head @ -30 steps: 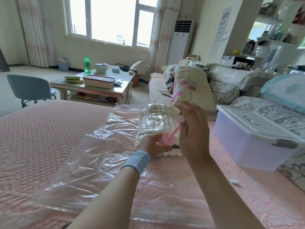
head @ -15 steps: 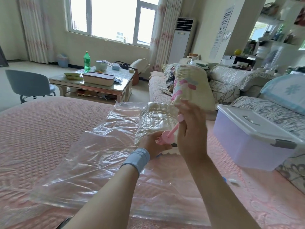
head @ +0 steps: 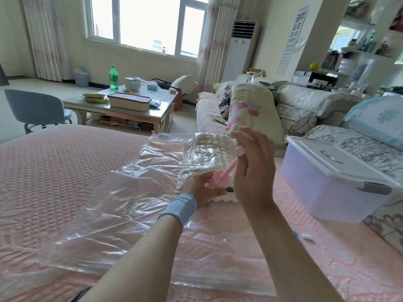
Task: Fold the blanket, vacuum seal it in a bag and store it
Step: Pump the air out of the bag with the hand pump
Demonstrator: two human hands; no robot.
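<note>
A clear vacuum bag [head: 130, 203] lies flat on the pink bed cover [head: 54, 171]. A folded cream blanket [head: 207, 149] sits inside its far right end. A pink hand pump [head: 218, 182] stands on the bag over the blanket. My left hand [head: 200, 186] grips the pump's body from the left. My right hand [head: 255, 168] holds the pump's pink handle, with the rod drawn out upward; the handle is mostly hidden behind my fingers. A lilac storage box [head: 327, 188] with a white lid stands to the right on the bed.
A sofa [head: 305, 101] with pillows runs along the right behind the box. A coffee table [head: 122, 105] with a green bottle and a grey chair [head: 35, 110] stand beyond the bed. A small white piece [head: 307, 236] lies on the cover near my right forearm.
Both hands stay on the pump with almost no movement. The camera has tilted slightly, so the room sits a little lower in the picture.
</note>
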